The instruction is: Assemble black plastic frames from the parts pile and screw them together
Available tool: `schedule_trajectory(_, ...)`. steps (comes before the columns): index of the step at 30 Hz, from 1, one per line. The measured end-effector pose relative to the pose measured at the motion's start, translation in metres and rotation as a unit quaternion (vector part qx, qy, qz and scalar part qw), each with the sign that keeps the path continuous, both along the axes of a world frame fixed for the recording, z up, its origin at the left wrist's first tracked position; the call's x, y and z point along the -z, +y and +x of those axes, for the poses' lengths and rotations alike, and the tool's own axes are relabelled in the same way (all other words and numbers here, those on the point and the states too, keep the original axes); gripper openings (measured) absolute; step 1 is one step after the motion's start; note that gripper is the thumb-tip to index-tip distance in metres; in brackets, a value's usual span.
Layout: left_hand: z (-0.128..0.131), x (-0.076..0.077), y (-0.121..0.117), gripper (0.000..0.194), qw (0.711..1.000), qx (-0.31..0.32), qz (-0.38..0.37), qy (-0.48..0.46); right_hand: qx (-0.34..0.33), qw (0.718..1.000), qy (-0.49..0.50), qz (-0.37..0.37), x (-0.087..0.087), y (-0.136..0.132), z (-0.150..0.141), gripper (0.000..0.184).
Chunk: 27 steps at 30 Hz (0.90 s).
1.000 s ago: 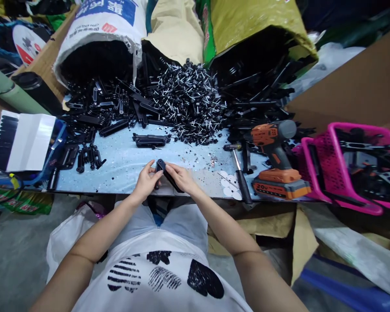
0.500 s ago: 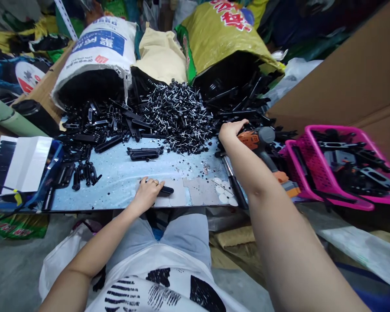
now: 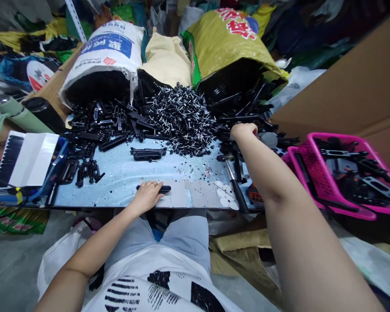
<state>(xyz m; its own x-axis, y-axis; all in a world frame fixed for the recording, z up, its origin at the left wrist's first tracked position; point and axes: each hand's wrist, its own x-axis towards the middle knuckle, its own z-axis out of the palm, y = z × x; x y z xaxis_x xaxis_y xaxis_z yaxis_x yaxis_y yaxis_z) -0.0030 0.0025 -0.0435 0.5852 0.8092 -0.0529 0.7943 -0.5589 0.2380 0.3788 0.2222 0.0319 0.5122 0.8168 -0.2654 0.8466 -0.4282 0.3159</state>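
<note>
My left hand [image 3: 147, 195] rests on a slim black plastic bar [image 3: 164, 189] lying flat near the table's front edge. Its fingers press over the bar, and both ends stick out. Farther right, my right hand [image 3: 243, 130] is closed on a cordless drill [image 3: 255, 193]. My forearm hides much of the drill; its orange battery end and grey round part show. Just left of that forearm lies a hammer [image 3: 235, 184] with a dark handle. A small stack of black bars [image 3: 148, 154] sits beyond my left hand.
A heap of black-headed screws [image 3: 182, 117] covers the table's back middle, between black plastic parts [image 3: 112, 117]. Behind lie a white sack [image 3: 107, 47] and a yellow sack [image 3: 227, 43]. Pink baskets [image 3: 344, 208] stand right, a blue tray [image 3: 60, 167] left. Pale discs [image 3: 225, 195] lie by the hammer.
My right hand has shifted right and closed on the drill, whose battery end has swung left past my forearm. My left hand stays on the black bar, which now lies straighter.
</note>
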Motion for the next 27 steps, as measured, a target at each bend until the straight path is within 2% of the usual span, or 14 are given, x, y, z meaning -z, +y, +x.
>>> schedule_trajectory(4,-0.001,0.004,-0.002,0.037,1.0,-0.008,0.022,-0.012,-0.014,0.999,0.005,0.037,0.017,0.011,-0.006,0.033)
schedule_trajectory(8,-0.003,0.01,-0.002,0.031,0.998,-0.009,0.042,-0.041,-0.066,0.986,0.009,0.15,0.025,0.023,-0.019,0.031)
schedule_trajectory(11,-0.003,0.017,-0.002,0.031,0.996,-0.013,0.062,-0.066,-0.096,0.967,0.041,0.233,0.024,0.034,-0.027,0.034)
schedule_trajectory(13,-0.003,0.023,-0.004,0.032,0.992,-0.019,0.085,-0.086,-0.101,0.952,0.079,0.277,0.021,0.046,-0.03,0.042)
schedule_trajectory(16,-0.002,0.031,-0.007,0.033,0.985,-0.027,0.122,-0.121,-0.085,0.931,0.129,0.332,0.014,0.073,-0.029,0.058)
schedule_trajectory(18,-0.001,0.034,-0.008,0.034,0.981,-0.028,0.136,-0.139,-0.049,0.919,0.153,0.361,0.009,0.095,-0.026,0.068)
schedule_trajectory(20,0.0,0.035,-0.007,0.034,0.979,-0.028,0.141,-0.148,-0.011,0.91,0.171,0.378,0.003,0.116,-0.024,0.076)
schedule_trajectory(22,0.001,0.034,-0.007,0.035,0.977,-0.03,0.144,-0.152,-0.003,0.906,0.181,0.382,-0.002,0.135,-0.021,0.085)
schedule_trajectory(25,0.002,0.034,-0.005,0.036,0.976,-0.029,0.146,-0.158,-0.068,0.91,0.179,0.367,-0.005,0.151,-0.019,0.089)
schedule_trajectory(27,0.003,0.034,-0.005,0.036,0.976,-0.027,0.148,-0.16,-0.106,0.923,0.155,0.335,-0.005,0.153,-0.017,0.076)
